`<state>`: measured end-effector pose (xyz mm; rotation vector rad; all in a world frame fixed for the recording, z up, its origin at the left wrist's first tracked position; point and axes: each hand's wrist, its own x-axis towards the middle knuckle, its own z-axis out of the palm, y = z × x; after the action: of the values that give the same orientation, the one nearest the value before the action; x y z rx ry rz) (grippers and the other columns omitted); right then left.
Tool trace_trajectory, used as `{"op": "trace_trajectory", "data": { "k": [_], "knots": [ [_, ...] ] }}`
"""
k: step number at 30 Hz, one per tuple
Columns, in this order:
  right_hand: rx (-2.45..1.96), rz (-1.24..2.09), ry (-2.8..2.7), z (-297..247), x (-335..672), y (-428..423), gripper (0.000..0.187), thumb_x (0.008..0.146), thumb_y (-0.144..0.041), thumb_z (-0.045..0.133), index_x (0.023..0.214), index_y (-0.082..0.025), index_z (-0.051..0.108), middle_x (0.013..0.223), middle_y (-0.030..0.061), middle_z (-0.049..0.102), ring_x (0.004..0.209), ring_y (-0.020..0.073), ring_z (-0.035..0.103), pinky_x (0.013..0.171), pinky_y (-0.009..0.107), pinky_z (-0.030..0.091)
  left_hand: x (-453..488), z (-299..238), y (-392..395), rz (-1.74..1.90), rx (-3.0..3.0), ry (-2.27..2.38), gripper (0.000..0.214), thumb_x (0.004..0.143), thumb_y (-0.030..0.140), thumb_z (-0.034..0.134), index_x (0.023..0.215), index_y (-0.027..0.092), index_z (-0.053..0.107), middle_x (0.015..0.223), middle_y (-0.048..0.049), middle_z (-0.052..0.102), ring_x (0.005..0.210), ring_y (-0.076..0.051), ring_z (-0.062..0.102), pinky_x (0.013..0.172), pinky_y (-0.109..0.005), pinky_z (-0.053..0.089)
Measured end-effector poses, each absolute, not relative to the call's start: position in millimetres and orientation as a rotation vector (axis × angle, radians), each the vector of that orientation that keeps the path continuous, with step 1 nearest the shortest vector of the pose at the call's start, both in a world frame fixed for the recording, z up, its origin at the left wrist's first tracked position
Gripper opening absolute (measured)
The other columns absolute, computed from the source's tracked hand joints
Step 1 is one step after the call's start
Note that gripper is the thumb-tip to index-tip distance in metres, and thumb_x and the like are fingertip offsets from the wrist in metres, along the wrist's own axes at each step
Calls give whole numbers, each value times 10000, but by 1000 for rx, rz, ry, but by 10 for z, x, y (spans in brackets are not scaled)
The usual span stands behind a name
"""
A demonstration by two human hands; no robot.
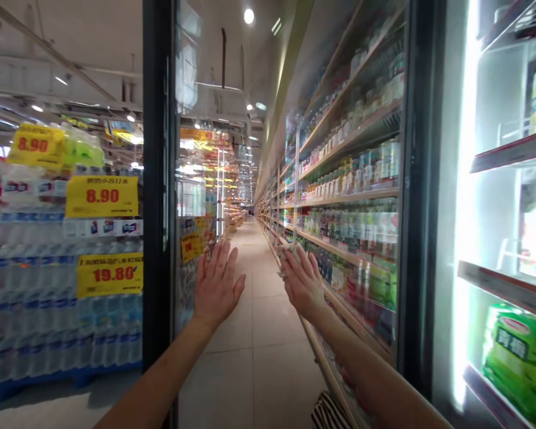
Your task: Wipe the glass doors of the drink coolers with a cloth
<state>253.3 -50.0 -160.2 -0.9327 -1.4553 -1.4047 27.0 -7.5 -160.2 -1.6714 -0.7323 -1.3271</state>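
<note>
In front of me stands a glass cooler door, swung open, with a dark frame on both sides. My left hand lies flat at the glass, fingers stretched upward, and holds nothing. To its right, my right hand presses a crumpled pale cloth toward the glass under its fingers. Only part of the cloth shows past the fingertips; the palm side is hidden. Both arms reach in from the lower corners.
At right is the lit cooler interior with shelves and a green pack. Left of the door rise stacked bottled-water packs with yellow price signs. Drink shelves and an aisle floor appear in the glass. Striped fabric shows below.
</note>
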Motion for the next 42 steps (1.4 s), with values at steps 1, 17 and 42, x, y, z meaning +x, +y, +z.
{"op": "trace_trajectory", "data": {
  "k": [1, 17, 42],
  "knots": [
    [-913, -1426, -1462, -1600, 2533, -498, 431, 854, -157, 431, 1278, -212, 486, 1262, 54, 572, 1371, 195, 240, 1111, 416, 236, 270, -1602, -77, -1326, -1671, -735, 694, 862, 315, 470, 1443, 171, 119, 1433, -139, 331, 1369, -238, 217, 1120, -469, 139],
    [-984, -1431, -1134, -1446, 2753, -482, 470, 860, -188, 428, 1329, -161, 429, 1300, 122, 529, 1364, 249, 256, 1069, 457, 292, 272, -1602, -78, -1319, -1651, -726, 653, 866, 312, 451, 1433, 147, 174, 1402, -156, 388, 1377, -225, 186, 1121, -464, 139],
    [-1004, -1353, -956, -1226, 3575, -544, 445, 869, -212, 368, 1293, -138, 482, 1316, 131, 509, 1339, 274, 303, 1052, 521, 326, 501, -1137, -235, -1377, -1682, -664, 654, 857, 341, 473, 1428, 185, 195, 1463, -125, 289, 1382, -238, 181, 1124, -453, 121]
  ]
}}
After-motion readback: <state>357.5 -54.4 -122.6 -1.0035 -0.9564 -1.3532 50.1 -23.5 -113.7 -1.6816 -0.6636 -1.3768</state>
